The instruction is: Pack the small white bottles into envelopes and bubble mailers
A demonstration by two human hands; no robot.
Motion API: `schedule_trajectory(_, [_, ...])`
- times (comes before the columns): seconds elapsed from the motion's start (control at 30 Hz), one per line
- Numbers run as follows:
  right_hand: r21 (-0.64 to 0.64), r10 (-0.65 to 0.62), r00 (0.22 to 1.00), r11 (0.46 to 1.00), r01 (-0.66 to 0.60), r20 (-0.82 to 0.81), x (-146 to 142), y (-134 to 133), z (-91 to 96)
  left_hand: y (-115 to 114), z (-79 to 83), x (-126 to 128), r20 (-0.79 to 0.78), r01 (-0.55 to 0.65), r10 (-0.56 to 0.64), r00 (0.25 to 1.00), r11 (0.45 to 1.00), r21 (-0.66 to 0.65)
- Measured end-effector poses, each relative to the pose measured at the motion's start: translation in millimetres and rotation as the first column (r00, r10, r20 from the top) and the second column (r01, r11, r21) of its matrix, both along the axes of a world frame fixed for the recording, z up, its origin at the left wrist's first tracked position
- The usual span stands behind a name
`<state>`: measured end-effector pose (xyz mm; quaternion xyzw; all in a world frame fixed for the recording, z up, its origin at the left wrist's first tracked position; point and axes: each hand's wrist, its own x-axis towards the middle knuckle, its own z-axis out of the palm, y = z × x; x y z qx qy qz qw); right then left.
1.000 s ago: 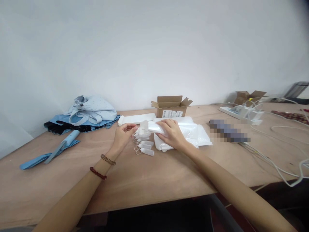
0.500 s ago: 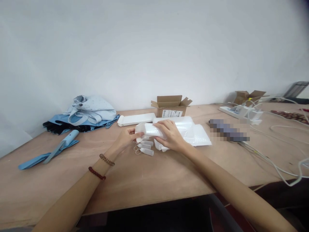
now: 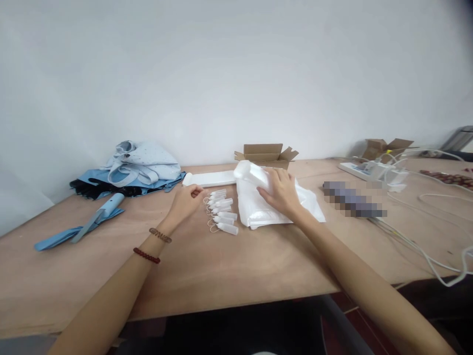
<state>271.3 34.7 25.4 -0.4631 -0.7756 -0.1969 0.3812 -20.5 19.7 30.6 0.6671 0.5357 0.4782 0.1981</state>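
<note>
My right hand [image 3: 283,192] grips a translucent white plastic bag [image 3: 252,173], thumb on the near side and fingers over the top. The bag's rolled end points left and is raised over a white plastic sheet [image 3: 258,212] lying on the table. To its left, several small clear plastic bottles [image 3: 227,228] with white string loops lie in a column. Beside their far end is my left hand [image 3: 187,201], its fingers curled and pressed together; whatever may be between the fingertips is too small to make out.
An open cardboard box [image 3: 264,154] and a white flat stack [image 3: 214,179] are near the wall. On the left lie a blue umbrella [image 3: 111,204] and a pale blue cloth bag [image 3: 146,162]. Toward the right are a blurred-out dark object [image 3: 351,199], a power strip [image 3: 354,170] and loose white cables [image 3: 424,261].
My left hand has let go of the plastic bag's end and drawn back left. My right hand has lifted the bag away to the right, uncovering more of the small bottles.
</note>
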Motion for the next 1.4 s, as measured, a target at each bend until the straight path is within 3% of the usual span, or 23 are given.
schedule_trajectory(0.1, [0.017, 0.011, 0.999, 1.000, -0.011, -0.034, 4.1, 3.2, 0.3, 7.4, -13.5, -8.7, -0.175, 0.085, -0.092, 0.980, 0.995, -0.043])
schedule_trajectory(0.23, [0.041, 0.057, 0.998, 0.997, -0.058, 0.023, -3.9, -1.2, -0.3, 9.6, -25.6, -7.7, -0.212, 0.189, -0.214, 0.953, 0.973, -0.131])
schedule_trajectory(0.5, [0.016, 0.113, 0.992, 0.993, -0.114, 0.062, -12.5, -9.4, 0.6, -0.2, -13.0, -1.0, -0.206, 0.227, -0.254, 0.945, 0.963, -0.145])
schedule_trajectory(0.63, [-0.005, 0.133, 0.991, 0.991, -0.133, 0.015, -11.7, -8.2, 0.2, 1.8, -17.0, -3.5, -0.216, 0.305, -0.349, 0.912, 0.928, -0.215])
schedule_trajectory(0.77, [-0.017, 0.135, 0.991, 0.991, -0.134, 0.012, -12.3, -7.9, -0.4, 3.0, -19.7, -3.8, -0.216, 0.312, -0.356, 0.909, 0.926, -0.212])
schedule_trajectory(0.9, [-0.020, 0.134, 0.990, 0.991, -0.134, 0.045, -13.4, -8.6, -0.7, 1.6, -10.5, -1.4, -0.112, 0.258, -0.271, 0.956, 0.959, -0.113])
schedule_trajectory(1.07, [-0.088, 0.131, 0.988, 0.988, -0.124, 0.076, -14.6, -8.6, -1.7, 5.3, 1.6, -4.5, 0.176, 0.100, -0.104, 0.979, 0.994, 0.034])
schedule_trajectory(1.23, [-0.102, 0.118, 0.986, 0.989, -0.106, 0.117, -15.7, -8.4, -3.7, 9.2, 5.8, -11.2, 0.400, 0.043, -0.044, 0.916, 0.999, 0.011])
schedule_trajectory(1.4, [-0.095, 0.158, 0.977, 0.985, -0.145, 0.144, -18.4, -9.7, -4.9, 5.1, 8.3, -8.9, 0.448, 0.025, -0.024, 0.894, 1.000, 0.002])
